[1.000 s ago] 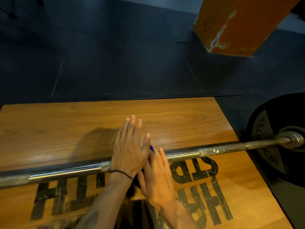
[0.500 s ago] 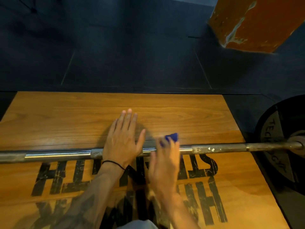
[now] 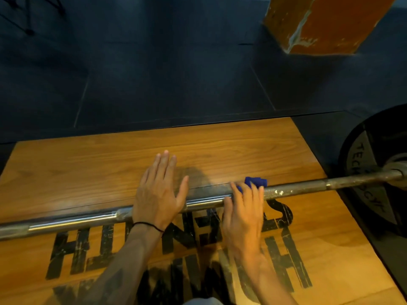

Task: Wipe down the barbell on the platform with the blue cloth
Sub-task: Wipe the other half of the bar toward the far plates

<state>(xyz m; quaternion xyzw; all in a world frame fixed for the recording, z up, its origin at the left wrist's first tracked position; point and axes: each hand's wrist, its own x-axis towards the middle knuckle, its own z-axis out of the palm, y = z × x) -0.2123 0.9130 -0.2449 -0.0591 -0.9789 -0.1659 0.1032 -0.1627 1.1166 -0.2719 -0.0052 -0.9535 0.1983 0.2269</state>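
Both hands are on the bar in my feed. My left hand (image 3: 157,194) lies flat across the barbell (image 3: 297,190), fingers straight and close together, thumb spread to the right, palm pressing the steel; one thin black band (image 3: 147,225) circles that wrist. My right hand (image 3: 243,213) sits just to the right of it, apart from the left, its fingers draped over the bar and pressing the blue cloth (image 3: 256,182) onto it. I count one cloth, bunched, most of it hidden under the fingers, a fold sticking out past the fingertips on the far side of the bar. Whether the fingers curl round the bar or only lie over it I cannot tell; the hand is slightly blurred.

One barbell runs from the left edge of the view to the right, resting across the wooden platform (image 3: 88,168), shiny to the left of my hands and dull and speckled to the right. One black weight plate (image 3: 361,194) sits on its right end, off the wood. Black block lettering (image 3: 72,249) is painted on the near boards. Dark floor mats (image 3: 154,73) lie beyond, with one orange block (image 3: 330,23) at the top right.
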